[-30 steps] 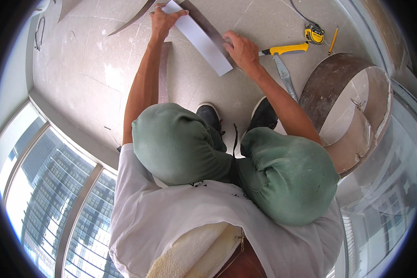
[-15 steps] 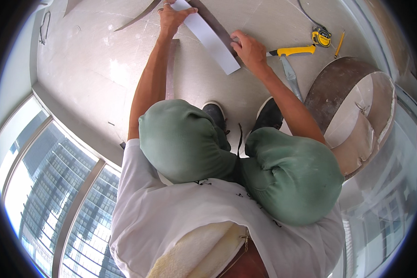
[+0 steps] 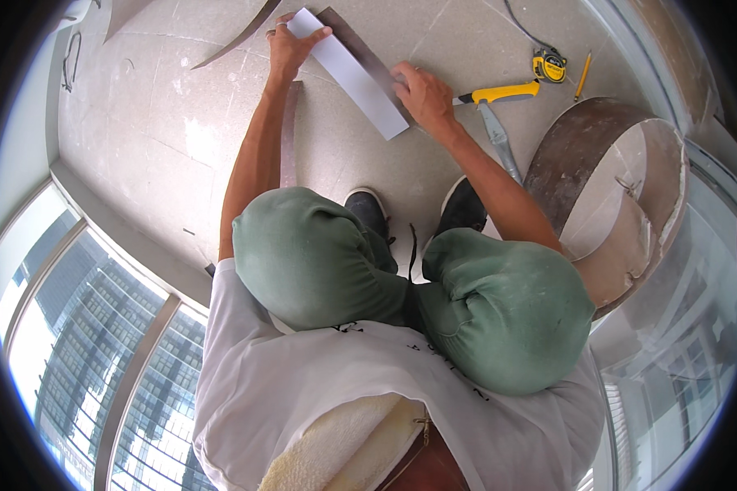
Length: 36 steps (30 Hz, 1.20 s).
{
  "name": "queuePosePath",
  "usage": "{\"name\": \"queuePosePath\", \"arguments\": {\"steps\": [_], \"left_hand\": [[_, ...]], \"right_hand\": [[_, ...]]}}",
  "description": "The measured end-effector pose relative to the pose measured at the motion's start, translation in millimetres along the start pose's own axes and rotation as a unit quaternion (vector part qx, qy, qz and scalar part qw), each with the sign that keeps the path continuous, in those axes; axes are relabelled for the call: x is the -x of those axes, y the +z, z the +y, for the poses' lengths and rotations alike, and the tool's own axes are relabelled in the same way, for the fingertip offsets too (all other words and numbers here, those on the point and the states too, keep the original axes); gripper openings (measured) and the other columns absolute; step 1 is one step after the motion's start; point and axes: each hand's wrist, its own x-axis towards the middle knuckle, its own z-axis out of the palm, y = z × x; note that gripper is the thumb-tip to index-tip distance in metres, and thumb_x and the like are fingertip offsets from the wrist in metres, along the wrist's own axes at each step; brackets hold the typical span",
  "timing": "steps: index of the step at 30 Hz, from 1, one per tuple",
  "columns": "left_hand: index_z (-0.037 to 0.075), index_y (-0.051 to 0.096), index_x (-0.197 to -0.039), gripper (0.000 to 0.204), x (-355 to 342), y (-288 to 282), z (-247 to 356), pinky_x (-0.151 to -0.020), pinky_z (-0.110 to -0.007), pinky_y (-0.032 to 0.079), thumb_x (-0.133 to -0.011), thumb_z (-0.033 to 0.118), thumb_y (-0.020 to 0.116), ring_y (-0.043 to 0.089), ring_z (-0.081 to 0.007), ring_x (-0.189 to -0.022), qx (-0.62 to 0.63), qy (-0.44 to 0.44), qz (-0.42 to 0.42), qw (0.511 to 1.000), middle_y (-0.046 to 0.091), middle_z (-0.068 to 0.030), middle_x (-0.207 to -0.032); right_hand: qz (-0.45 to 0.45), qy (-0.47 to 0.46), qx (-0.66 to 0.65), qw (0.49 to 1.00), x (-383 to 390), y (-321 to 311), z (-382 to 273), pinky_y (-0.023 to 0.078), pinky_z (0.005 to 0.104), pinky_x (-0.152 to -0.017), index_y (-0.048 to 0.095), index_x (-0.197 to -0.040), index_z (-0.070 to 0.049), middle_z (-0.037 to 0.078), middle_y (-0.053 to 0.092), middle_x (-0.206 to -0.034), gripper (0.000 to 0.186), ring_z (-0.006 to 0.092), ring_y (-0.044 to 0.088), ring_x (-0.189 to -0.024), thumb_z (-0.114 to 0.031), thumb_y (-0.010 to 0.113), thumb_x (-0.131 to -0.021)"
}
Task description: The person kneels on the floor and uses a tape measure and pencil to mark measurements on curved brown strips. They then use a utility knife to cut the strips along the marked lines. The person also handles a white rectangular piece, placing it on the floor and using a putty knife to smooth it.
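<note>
One wide loop of brown sheet rests on the floor to our right. Ahead, a brown strip lies along the white bar; if they overlap, we cannot tell. A yellow-handled tool is near our right hand, probably for easy reach; these fingers are curled at the strip's edge, but we cannot tell if they pinch it. Our left hand grips the bar's far end, seemingly to steady it. Farther right lie the tape measure and pencil.

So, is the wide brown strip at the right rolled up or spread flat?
Rolled up: the wide brown strip bends round into a loop.
</note>
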Motion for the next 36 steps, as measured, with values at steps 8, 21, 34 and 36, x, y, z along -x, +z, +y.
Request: {"name": "queuePosePath", "arguments": {"steps": [8, 21, 34, 36], "left_hand": [[-0.001, 0.046, -0.141, 0.09, -3, 0, -16, -0.083, -0.037, 0.064, -0.071, 0.03, 0.093, 0.067, -0.0324, -0.101, 0.049, 0.027, -0.01, 0.998, 0.046, -0.0241, -0.126], [-0.006, 0.047, -0.139, 0.088, -2, -3, -19, -0.077, -0.037, 0.063, -0.074, 0.032, 0.092, 0.071, -0.03, -0.093, 0.046, 0.07, -0.006, 0.996, 0.057, -0.0263, -0.118], [0.007, 0.069, -0.113, 0.04, 29, 5, 16, -0.089, -0.045, 0.052, -0.082, 0.03, 0.082, 0.066, -0.0365, -0.095, -0.196, 0.187, 0.084, 0.959, 0.064, -0.0192, -0.113], [0.007, 0.071, -0.113, 0.039, 34, 5, 23, -0.094, -0.045, 0.053, -0.09, 0.039, 0.074, 0.063, -0.0307, -0.109, -0.235, 0.173, 0.013, 0.956, 0.066, -0.0178, -0.119]], "right_hand": [[-0.021, 0.019, 0.004, 1.0, 0, -1, -2, 0.054, 0.0406, -0.072, 0.064, -0.114, -0.015, 0.009, 0.072, -0.092, 0.023, 0.0278, 0.07, -0.084, -0.021, 0.069, -0.092], [-0.011, 0.006, 0.009, 1.0, 1, 0, -2, 0.054, 0.04, -0.07, 0.064, -0.115, -0.014, 0.008, 0.072, -0.09, 0.024, 0.0264, 0.071, -0.082, -0.02, 0.069, -0.092], [-0.006, 0.003, -0.036, 0.999, 3, 2, -4, 0.053, 0.0446, -0.078, 0.063, -0.115, -0.017, 0.01, 0.073, -0.102, 0.026, 0.034, 0.07, -0.094, -0.03, 0.06, -0.094], [-0.009, 0.013, -0.02, 1.0, 3, 2, -3, 0.054, 0.0447, -0.078, 0.063, -0.116, -0.017, 0.01, 0.073, -0.103, 0.026, 0.0347, 0.07, -0.094, -0.031, 0.061, -0.093]]}}
